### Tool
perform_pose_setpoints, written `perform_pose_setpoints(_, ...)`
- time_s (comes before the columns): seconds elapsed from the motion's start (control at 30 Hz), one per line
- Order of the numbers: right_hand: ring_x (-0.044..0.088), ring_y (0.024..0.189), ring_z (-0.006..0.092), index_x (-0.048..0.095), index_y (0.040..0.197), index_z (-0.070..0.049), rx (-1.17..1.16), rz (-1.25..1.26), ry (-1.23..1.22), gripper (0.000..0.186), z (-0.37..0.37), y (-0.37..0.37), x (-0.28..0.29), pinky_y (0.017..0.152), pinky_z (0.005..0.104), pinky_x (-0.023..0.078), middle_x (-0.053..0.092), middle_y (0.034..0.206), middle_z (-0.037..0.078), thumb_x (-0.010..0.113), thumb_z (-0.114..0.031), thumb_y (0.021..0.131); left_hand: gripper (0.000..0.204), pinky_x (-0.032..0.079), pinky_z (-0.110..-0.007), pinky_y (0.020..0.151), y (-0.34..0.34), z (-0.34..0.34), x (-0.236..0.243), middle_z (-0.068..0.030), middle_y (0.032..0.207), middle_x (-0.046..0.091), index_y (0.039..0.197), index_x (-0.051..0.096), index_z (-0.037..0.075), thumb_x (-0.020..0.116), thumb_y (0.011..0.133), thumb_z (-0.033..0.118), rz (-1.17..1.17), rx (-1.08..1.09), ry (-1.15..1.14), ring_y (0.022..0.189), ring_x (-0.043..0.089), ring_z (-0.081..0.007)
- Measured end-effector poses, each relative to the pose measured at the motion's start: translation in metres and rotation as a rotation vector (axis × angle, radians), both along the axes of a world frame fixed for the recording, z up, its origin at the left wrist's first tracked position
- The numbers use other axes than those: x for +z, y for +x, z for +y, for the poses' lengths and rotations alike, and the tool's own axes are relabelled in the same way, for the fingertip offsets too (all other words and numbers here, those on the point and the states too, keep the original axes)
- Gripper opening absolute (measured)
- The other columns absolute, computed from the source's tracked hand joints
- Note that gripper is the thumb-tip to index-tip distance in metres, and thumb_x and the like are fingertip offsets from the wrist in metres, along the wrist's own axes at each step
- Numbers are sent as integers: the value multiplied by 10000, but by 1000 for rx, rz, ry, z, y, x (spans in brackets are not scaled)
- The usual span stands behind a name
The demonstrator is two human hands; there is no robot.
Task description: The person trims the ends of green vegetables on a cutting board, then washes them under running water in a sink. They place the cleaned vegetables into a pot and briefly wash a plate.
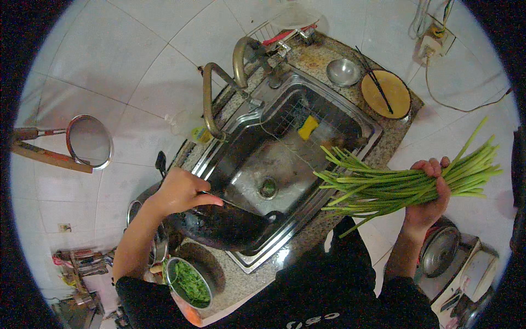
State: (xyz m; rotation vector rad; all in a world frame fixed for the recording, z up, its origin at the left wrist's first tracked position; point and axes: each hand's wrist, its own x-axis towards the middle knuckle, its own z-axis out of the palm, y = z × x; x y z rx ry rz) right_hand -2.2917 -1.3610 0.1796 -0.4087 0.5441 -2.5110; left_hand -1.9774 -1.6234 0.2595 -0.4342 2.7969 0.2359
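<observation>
My right hand (430,192) is wrapped round a bunch of long, thin green vegetable stalks (378,183), held level to the right of the sink. Their left ends reach over the sink's right rim. On the other side, my left hand (183,192) is closed on the upper edge of a dark, rounded pan (224,227). The pan is tilted over the near left side of the steel sink (301,216), and its far side and inside are mostly hidden. A yellow sponge (308,128) rests on a wire rack (293,118) inside the sink.
Two curved taps (208,104) rise behind the sink. A metal bowl (343,72) and a yellowish round board (386,96) with dark chopsticks (378,85) stand at the far right. Chopped greens fill a pot (189,282) at lower left. A strainer (90,141) hangs on the wall.
</observation>
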Motion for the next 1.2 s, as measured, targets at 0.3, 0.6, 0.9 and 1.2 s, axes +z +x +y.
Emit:
perform_pose_setpoints(0.3, 407, 824, 197, 333, 1108, -35, 35, 1, -30, 463, -15, 2, 8, 859, 358, 313, 408, 834, 65, 524, -65, 688, 461, 289, -326, 376, 33, 53, 48, -54, 406, 317, 441, 347, 95, 614, 570, 448, 257, -9, -173, 382, 395, -244)
perform_pose_setpoints(0.6, 430, 824, 171, 343, 1034, -7, 52, -37, 138, 357, -30, 14, 28, 859, 343, 326, 424, 836, 69, 499, -38, 714, 458, 287, -314, 361, 50, 71, 35, -39, 398, 331, 418, 353, 109, 639, 575, 430, 229, 10, -113, 367, 390, -228)
perform_pose_setpoints(0.9, 461, 822, 185, 481, 907, 26, -209, 874, 419, 223, -91, 43, 51, 784, 322, 370, 472, 843, 85, 531, -84, 720, 432, 310, -281, 361, 63, 109, 38, 0, 402, 345, 434, 349, 126, 647, 579, 403, 325, -111, -263, 364, 413, -167)
perform_pose_setpoints(1.2, 517, 853, 184, 576, 874, -20, -653, 1622, 646, 240, -123, 63, 55, 745, 277, 390, 563, 867, 86, 557, 31, 641, 429, 307, -286, 353, 84, 102, 19, -9, 404, 354, 438, 357, 123, 639, 596, 406, 456, -46, -286, 361, 414, -182)
